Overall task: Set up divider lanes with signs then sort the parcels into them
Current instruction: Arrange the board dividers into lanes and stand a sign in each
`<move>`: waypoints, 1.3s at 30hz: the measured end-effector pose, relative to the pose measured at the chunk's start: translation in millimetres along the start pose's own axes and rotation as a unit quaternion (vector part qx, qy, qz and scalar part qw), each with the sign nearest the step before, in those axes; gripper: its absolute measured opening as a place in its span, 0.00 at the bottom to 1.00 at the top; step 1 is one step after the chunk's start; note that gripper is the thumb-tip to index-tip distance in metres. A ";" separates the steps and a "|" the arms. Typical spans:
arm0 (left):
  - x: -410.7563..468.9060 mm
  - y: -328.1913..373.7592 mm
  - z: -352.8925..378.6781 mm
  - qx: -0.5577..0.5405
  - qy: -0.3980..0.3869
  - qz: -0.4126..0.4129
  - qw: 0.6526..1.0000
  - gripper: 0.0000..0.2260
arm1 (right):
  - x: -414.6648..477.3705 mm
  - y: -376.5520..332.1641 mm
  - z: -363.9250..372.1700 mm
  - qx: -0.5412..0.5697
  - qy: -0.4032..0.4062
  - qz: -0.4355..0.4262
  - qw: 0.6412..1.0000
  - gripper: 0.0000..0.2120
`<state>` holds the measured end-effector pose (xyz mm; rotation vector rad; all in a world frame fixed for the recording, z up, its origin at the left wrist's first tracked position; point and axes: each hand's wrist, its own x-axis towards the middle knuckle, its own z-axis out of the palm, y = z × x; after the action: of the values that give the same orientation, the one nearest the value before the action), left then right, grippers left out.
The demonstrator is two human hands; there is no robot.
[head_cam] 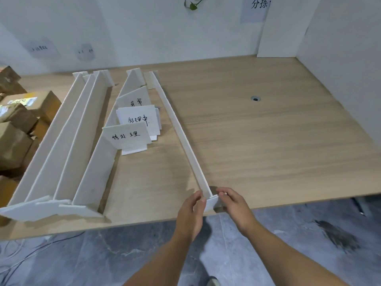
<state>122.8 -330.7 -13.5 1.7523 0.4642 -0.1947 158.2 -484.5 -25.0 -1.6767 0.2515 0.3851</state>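
White foam-board divider (181, 131) is standing upright on the wood table (268, 141), running from the near edge out toward the far wall, and everything else sits around it. Both hands are at its near end: the left hand (190, 215) has fingers and thumb curled in, pinching the little cross foot from the left, and the right hand (233, 205) pinches the same foot from the right, fingertips bent onto it. Just left of the divider are three small white signs (126, 136) with handwritten characters, standing in a row one behind the other. Left of those, four spare dividers (68, 141) are bunched together, leaning a bit. Way off to the divider's left, brown parcels (16, 131) are piled at the table's end. Right of the divider it's bare wood with a small round hole (255, 98), well apart from it.
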 end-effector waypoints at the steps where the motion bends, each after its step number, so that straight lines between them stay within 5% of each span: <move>1: -0.6 -1.7 3.1 -0.002 -0.007 -0.001 1.000 0.11 | -3.3 4.0 3.7 0.011 0.001 0.001 1.000 0.10; 17: 9.4 54.8 49.8 0.002 -0.102 0.065 0.993 0.13 | -21.7 -22.6 -41.2 0.062 0.132 -0.073 0.987 0.09; 39: 22.0 160.5 352.8 0.064 -0.121 0.139 0.981 0.18 | 36.0 -27.5 -356.1 0.065 0.171 -0.105 0.977 0.11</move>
<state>250.1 -693.6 39.1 1.8692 0.0285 -0.2373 239.7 -830.5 25.1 -1.6147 0.3415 -0.0799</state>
